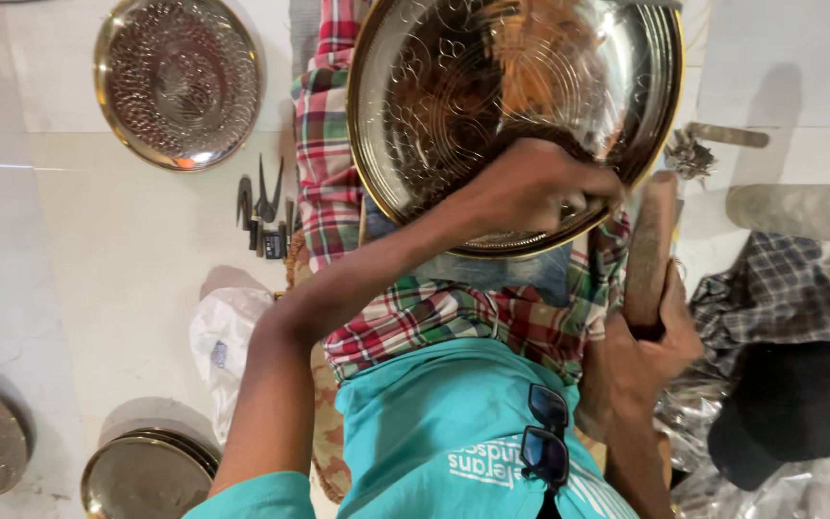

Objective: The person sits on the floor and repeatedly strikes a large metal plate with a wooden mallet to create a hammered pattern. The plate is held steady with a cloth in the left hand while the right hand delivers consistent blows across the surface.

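A: Status on the brass plate (492,106)?

B: It's on your lap, tilted up against the checked cloth (434,312) over your legs. Engraved face toward you, rim catching the light.

A: How will it handle?

B: My read: stiff sheet metal, some weight, polished so likely slick. Thin rim could dent if it drops. Take it by the rim, or brace it from the lower edge as you do now.

A: Left hand (540,192)?

B: On the lower part of the plate, fingers curled tight. Looks like you're pinching a small tool against the surface, but I cannot tell what it is.

A: Right hand (650,351)?

B: Fingers wrapped closed round the lower end of a wooden mallet (647,250), standing upright just beside the plate's right edge.

A: Around you?

B: Floor (127,250): a dimpled plate (180,82) up left, pliers (263,207) below it, two more metal plates (146,471) near the bottom left. Black cap (799,404) and crumpled plastic on your right. Sunglasses (545,432) hang from your teal shirt.
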